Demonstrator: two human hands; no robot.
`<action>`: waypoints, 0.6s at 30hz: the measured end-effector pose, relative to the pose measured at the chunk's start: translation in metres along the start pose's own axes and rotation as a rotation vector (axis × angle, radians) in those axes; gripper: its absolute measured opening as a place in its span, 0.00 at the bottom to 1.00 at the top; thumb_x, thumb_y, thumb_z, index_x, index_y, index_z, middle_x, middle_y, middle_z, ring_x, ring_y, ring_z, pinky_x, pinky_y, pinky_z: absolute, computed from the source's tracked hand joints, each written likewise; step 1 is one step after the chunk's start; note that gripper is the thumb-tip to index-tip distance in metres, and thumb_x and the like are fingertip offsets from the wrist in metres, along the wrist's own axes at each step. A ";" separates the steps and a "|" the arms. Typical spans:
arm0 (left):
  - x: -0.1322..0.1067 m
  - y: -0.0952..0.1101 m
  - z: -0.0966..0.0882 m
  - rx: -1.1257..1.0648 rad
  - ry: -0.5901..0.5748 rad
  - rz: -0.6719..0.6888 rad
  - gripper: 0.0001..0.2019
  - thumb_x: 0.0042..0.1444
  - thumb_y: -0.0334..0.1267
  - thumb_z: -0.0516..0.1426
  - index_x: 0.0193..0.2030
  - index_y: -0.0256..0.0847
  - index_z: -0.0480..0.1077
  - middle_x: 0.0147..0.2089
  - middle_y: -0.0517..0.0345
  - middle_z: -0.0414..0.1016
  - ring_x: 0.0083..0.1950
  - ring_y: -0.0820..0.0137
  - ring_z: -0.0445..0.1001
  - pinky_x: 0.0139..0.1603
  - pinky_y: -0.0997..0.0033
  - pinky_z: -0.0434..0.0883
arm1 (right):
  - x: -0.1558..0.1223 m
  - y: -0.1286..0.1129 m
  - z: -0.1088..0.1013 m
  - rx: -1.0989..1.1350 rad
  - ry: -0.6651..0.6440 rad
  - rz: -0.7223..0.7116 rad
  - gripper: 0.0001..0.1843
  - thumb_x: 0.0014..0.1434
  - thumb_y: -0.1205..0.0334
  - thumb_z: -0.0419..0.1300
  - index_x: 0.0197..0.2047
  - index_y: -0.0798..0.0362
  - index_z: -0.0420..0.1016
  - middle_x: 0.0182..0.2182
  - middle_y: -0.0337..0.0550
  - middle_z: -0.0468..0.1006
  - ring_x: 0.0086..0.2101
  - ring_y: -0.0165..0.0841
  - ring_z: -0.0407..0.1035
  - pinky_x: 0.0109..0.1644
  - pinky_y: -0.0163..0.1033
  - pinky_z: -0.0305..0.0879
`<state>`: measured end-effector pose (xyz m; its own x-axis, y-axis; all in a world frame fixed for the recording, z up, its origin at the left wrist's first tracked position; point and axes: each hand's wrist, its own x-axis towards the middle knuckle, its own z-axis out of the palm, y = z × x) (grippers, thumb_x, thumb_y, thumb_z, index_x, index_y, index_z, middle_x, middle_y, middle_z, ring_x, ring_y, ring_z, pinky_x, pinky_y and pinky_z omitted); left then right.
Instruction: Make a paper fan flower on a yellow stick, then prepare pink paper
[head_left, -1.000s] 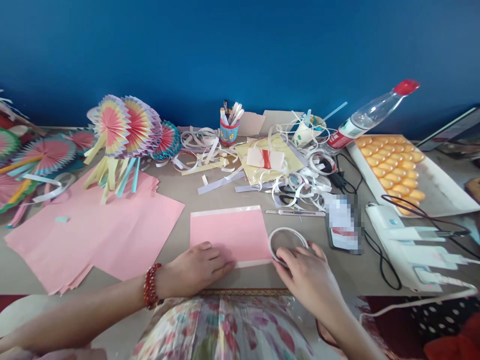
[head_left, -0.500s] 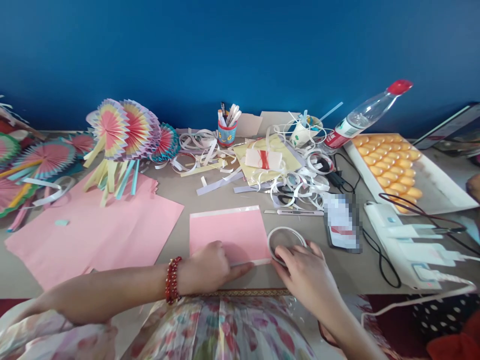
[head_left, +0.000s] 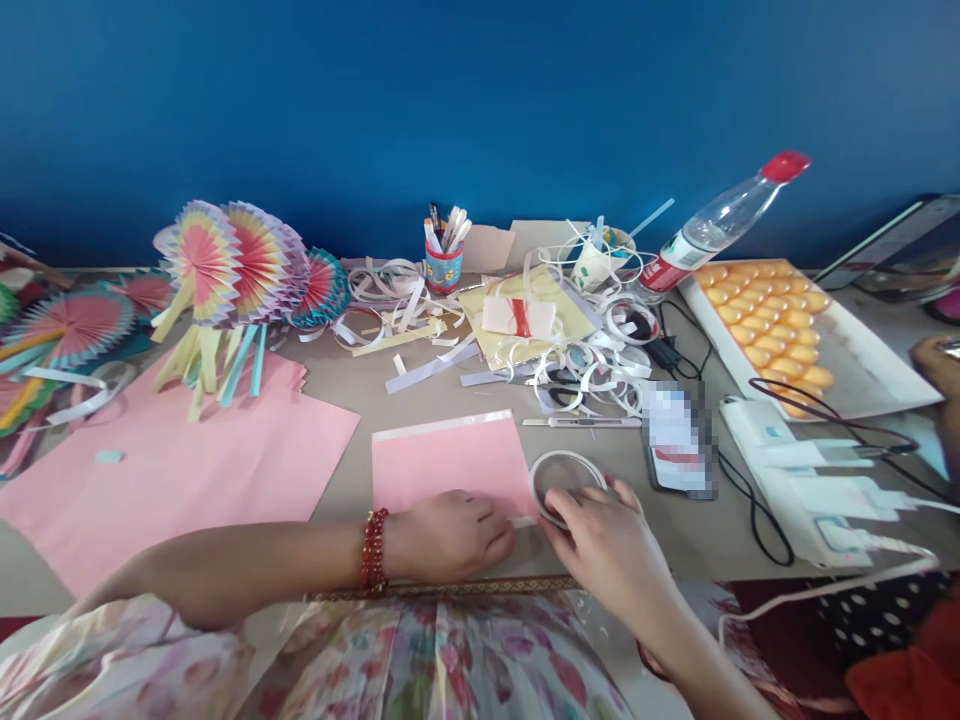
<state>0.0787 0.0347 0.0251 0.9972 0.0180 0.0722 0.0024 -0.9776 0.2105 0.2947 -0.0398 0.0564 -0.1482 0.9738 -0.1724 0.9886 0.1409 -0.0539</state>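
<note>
A pink paper rectangle (head_left: 450,465) lies before me, with a white tape strip (head_left: 442,425) along its far edge. Across its near edge rests my left hand (head_left: 454,535), fingers curled down by the lower right corner. Whether they pinch anything is hidden. A short piece of the near-edge tape strip (head_left: 523,521) shows just past those fingers. My right hand (head_left: 604,545) grips a white roll of tape (head_left: 568,456), standing at the paper's right corner, thumb and fingers closed on its near side.
Large pink sheets (head_left: 225,465) and pleated paper fans (head_left: 202,265) lie left. Beyond the paper are a utility knife (head_left: 589,423), curled white strips (head_left: 592,365) and a pen cup (head_left: 445,268). A phone (head_left: 680,440), power strip (head_left: 787,480), bottle (head_left: 705,235) and shallow white box (head_left: 877,385) stand right.
My left hand has slid right along the paper's near edge, and its stretched index finger is now curled in. My right hand stays on the tape roll. The view has shifted slightly.
</note>
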 end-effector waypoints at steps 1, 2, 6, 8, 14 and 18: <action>0.000 -0.001 0.003 0.001 0.011 0.004 0.12 0.67 0.33 0.49 0.53 0.31 0.67 0.41 0.47 0.76 0.37 0.63 0.72 0.31 0.65 0.68 | 0.000 0.000 0.000 0.002 0.000 -0.001 0.06 0.61 0.63 0.59 0.31 0.51 0.71 0.22 0.38 0.75 0.30 0.36 0.70 0.48 0.45 0.49; 0.000 -0.001 0.005 -0.001 0.013 0.007 0.14 0.68 0.34 0.49 0.56 0.29 0.65 0.43 0.45 0.76 0.38 0.63 0.73 0.32 0.64 0.69 | 0.000 0.000 0.000 0.003 0.002 -0.003 0.06 0.61 0.62 0.59 0.31 0.51 0.71 0.22 0.38 0.75 0.30 0.37 0.70 0.48 0.45 0.49; 0.001 -0.001 0.009 -0.034 -0.043 -0.012 0.23 0.67 0.43 0.52 0.61 0.26 0.61 0.49 0.41 0.75 0.42 0.60 0.73 0.34 0.63 0.71 | 0.000 0.003 -0.001 0.017 0.022 -0.029 0.06 0.60 0.62 0.60 0.31 0.50 0.70 0.22 0.37 0.75 0.30 0.36 0.69 0.50 0.45 0.49; 0.003 0.000 0.009 -0.048 -0.077 -0.032 0.27 0.66 0.47 0.53 0.63 0.26 0.60 0.50 0.42 0.76 0.42 0.60 0.73 0.33 0.63 0.71 | 0.000 0.004 -0.003 0.023 0.026 -0.055 0.05 0.60 0.63 0.61 0.31 0.50 0.71 0.22 0.37 0.75 0.31 0.36 0.69 0.51 0.45 0.49; 0.005 0.000 0.011 -0.078 -0.070 -0.046 0.29 0.64 0.48 0.55 0.63 0.26 0.59 0.52 0.41 0.75 0.46 0.58 0.74 0.38 0.62 0.72 | 0.002 0.009 -0.010 0.042 0.041 -0.092 0.04 0.58 0.67 0.60 0.32 0.50 0.72 0.24 0.37 0.75 0.32 0.35 0.69 0.57 0.47 0.46; 0.005 0.001 0.015 -0.098 -0.058 -0.062 0.31 0.63 0.50 0.56 0.64 0.26 0.58 0.52 0.39 0.75 0.47 0.57 0.74 0.38 0.61 0.72 | 0.001 0.010 -0.008 0.058 0.067 -0.088 0.05 0.59 0.68 0.59 0.31 0.50 0.72 0.24 0.37 0.75 0.32 0.34 0.69 0.58 0.47 0.46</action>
<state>0.0852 0.0303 0.0109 0.9980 0.0627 0.0003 0.0595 -0.9497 0.3074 0.3047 -0.0356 0.0635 -0.2298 0.9682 -0.0990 0.9683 0.2173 -0.1232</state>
